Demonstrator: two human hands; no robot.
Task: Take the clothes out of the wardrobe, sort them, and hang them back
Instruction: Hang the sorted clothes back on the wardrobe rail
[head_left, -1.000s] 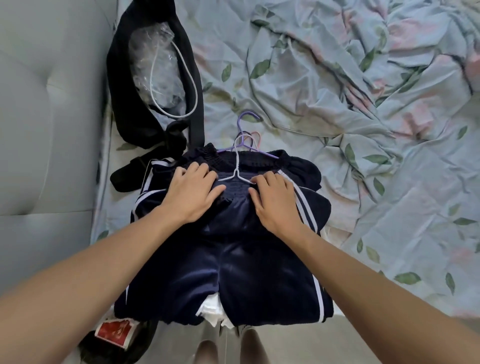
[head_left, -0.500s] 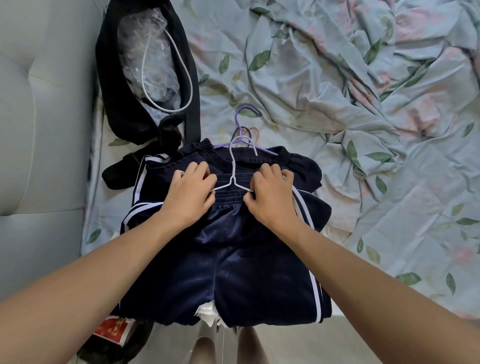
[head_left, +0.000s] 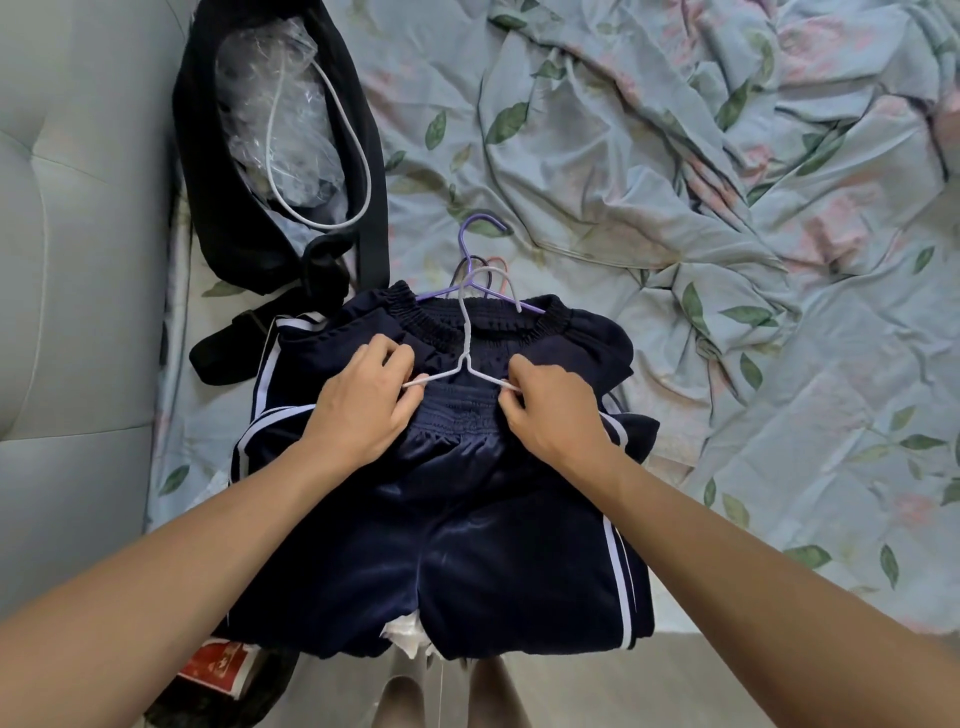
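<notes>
You've got the navy shorts (head_left: 467, 519) laid flat on the bed (head_left: 701, 364) at the centre of the frame, waistband pointing up, and the white hanger (head_left: 470, 358) sits right over that waistband. Your left hand (head_left: 358, 410) pinches the hanger's left arm, your right hand (head_left: 550, 410) pinches the right arm, fingers curled tight on the wire at both ends. That even hold looks meant to feed the hanger into the waistband. More hangers (head_left: 480, 249) poke out above.
</notes>
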